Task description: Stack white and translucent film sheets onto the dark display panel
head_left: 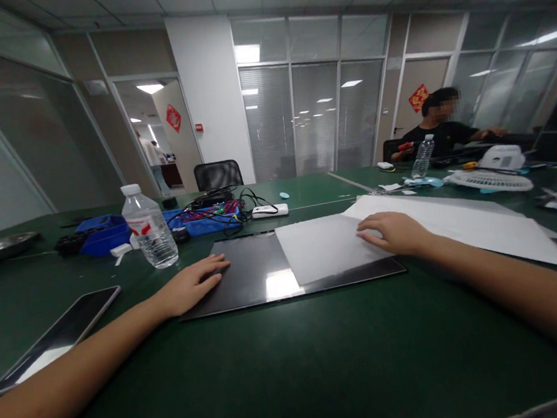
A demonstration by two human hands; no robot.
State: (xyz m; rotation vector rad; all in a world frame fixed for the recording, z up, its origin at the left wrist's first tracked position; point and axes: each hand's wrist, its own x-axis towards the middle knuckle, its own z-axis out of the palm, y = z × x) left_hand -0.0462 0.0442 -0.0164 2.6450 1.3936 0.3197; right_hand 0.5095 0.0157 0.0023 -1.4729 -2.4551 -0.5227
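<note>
A glossy black panel [250,276] lies flat on the green table [296,368] in front of me. My left hand [191,284] rests on its left edge with fingers stretched flat, holding nothing. A white sheet of paper [320,248] covers the panel's right part. My right hand [394,231] lies palm down on that sheet's right edge, fingers slightly curled and pressing on it. More large white sheets [466,224] lie under and behind my right forearm.
A water bottle [148,227] stands left of the panel, a phone [56,336] lies at the near left. Blue trays [194,220] with cables and a white device [269,211] sit behind. A person in black [443,130] sits at the far right.
</note>
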